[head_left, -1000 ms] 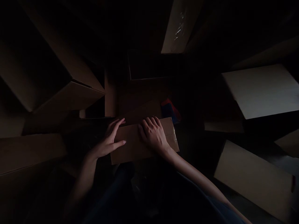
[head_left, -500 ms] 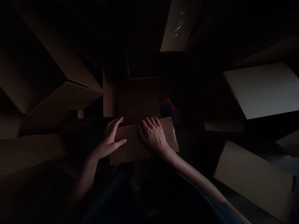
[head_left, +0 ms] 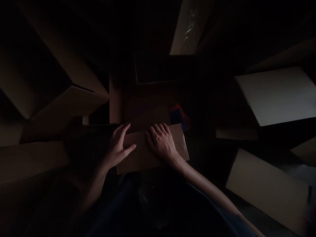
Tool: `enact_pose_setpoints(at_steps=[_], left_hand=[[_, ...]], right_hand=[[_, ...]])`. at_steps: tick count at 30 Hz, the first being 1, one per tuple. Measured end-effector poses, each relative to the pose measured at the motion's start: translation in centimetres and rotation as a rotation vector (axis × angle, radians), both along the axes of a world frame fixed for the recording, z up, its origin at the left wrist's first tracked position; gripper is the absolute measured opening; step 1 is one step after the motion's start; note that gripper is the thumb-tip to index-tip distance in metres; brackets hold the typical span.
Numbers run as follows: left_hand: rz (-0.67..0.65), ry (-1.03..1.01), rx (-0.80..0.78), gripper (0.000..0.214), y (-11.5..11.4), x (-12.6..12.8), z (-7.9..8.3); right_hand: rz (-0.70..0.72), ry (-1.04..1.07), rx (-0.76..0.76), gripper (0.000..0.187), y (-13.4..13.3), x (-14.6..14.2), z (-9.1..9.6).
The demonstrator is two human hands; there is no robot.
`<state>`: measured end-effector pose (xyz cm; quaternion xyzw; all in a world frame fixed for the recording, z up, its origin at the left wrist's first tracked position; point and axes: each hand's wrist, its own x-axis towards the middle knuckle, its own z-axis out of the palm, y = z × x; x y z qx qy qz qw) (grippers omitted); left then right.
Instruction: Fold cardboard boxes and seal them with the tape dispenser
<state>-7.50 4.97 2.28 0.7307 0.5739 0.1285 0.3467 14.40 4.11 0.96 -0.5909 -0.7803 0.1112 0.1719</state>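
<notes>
In the dim middle of the head view lies a brown cardboard box (head_left: 140,154), with a strip of shiny tape at its right end. My right hand (head_left: 161,140) lies on its upper face, the fingers reaching to the far edge and their tips partly hidden there. At the box's left end is my left hand (head_left: 120,146), thumb stretched over the face and fingers spread at the far corner. Whether the left palm touches the cardboard I cannot tell. Just beyond the box's far right corner sits a red and blue object (head_left: 180,117), too dark to name.
Several other cardboard boxes surround me: a large one (head_left: 71,102) at left, a taped one (head_left: 185,36) at the back, a pale one (head_left: 277,95) at right and another (head_left: 269,187) at lower right. Much of the scene is in deep shadow.
My left hand has shifted slightly to the right, its thumb a little farther over the box and higher. My right hand and the box stay where they were.
</notes>
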Motion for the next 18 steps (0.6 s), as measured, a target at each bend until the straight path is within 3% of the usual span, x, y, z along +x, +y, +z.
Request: enact_pose_setpoints(at_steps=[18], left_hand=[[-0.02, 0.031, -0.112, 0.077, 0.27, -0.79, 0.24]], right_hand=[[-0.007, 0.004, 0.004, 0.026, -0.02, -0.04, -0.08]])
